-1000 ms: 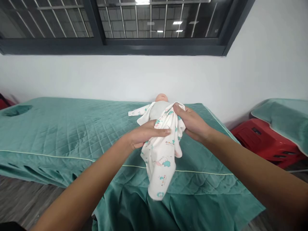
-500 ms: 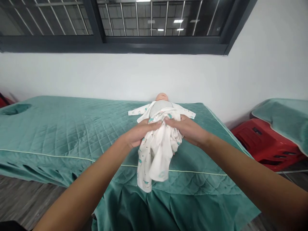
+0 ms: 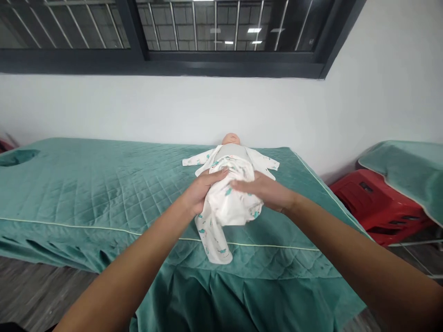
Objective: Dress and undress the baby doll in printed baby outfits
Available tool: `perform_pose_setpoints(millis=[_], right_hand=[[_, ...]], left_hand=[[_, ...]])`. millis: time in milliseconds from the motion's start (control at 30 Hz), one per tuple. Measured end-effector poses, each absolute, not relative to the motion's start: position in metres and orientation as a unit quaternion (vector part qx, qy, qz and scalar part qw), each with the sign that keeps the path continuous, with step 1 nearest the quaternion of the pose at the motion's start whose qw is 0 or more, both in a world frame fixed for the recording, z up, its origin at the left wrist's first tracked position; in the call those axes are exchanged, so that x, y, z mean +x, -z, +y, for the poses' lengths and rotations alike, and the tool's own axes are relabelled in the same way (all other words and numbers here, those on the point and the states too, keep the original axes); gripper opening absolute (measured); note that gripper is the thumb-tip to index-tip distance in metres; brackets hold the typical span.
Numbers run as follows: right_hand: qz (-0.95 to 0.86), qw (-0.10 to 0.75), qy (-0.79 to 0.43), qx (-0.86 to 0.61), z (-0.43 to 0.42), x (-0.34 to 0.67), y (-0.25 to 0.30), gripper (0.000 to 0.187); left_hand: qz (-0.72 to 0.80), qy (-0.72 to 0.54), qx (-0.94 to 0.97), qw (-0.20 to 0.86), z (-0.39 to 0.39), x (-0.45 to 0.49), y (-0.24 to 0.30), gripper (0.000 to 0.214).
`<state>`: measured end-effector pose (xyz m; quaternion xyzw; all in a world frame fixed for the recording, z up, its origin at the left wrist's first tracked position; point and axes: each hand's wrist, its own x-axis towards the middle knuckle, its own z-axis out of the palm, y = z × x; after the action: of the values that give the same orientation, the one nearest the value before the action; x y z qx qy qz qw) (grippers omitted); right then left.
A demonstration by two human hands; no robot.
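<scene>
Teal quilted fabric covers the bed (image 3: 104, 184), with a round opening (image 3: 17, 157) near its far left end and dark grey floor (image 3: 41, 286) showing below its left front edge. Farther right, the left hand (image 3: 204, 190) grips a white printed garment (image 3: 235, 207), thumb on top and fingers mostly hidden, while one tube of that cloth hangs toward the front of the bed. At the middle, the garment is bunched at the near end of a doll (image 3: 231, 149) lying on its back, an open white jacket (image 3: 198, 159) with its sleeves spread to both sides; whether any legs are inside the bunch cannot be seen. Opposite, the right hand (image 3: 265, 189) grasps the other side of the bunch, its thumb across the folds. Good handling here probably means gathering the cloth evenly between both thumbs, keeping the loose tube untwisted and tugging softly so the doll does not slide. Pale wall (image 3: 166, 108) rises behind, under a dark-framed window (image 3: 228, 60) with bars, and at far right a green cloth (image 3: 408, 166) drapes over red plastic furniture (image 3: 363, 193).
</scene>
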<state>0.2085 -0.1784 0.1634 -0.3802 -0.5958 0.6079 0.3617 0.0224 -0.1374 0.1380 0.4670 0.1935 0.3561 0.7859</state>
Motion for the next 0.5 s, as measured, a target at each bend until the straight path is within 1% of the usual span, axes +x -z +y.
perform_pose_setpoints(millis=[67,133,233,333,400,433,500], right_hand=[[-0.565,0.422,-0.59,-0.393,-0.173,0.215,-0.164,0.041],[-0.541,0.454,-0.589,-0.393,-0.17,0.223,-0.162,0.041],[-0.499,0.469,-0.606,-0.405,-0.173,0.232,-0.149,0.041],[-0.45,0.469,-0.622,-0.435,-0.184,0.233,-0.123,0.036],[-0.428,0.452,-0.636,-0.457,-0.194,0.231,-0.099,0.031],[-0.421,0.445,-0.639,-0.465,-0.199,0.229,-0.087,0.029],[-0.415,0.441,-0.636,-0.479,-0.207,0.227,-0.063,0.028]], left_hand=[[0.206,-0.315,0.474,0.796,-0.14,0.025,-0.135,0.048],[0.219,-0.269,0.486,0.802,-0.142,0.028,-0.133,0.049],[0.239,-0.268,0.482,0.799,-0.139,0.034,-0.129,0.047],[0.292,-0.269,0.489,0.776,-0.131,0.04,-0.122,0.043],[0.338,-0.227,0.548,0.731,-0.126,0.045,-0.117,0.036],[0.359,-0.203,0.595,0.689,-0.124,0.048,-0.114,0.032],[0.394,-0.154,0.706,0.568,-0.123,0.055,-0.11,0.025]])
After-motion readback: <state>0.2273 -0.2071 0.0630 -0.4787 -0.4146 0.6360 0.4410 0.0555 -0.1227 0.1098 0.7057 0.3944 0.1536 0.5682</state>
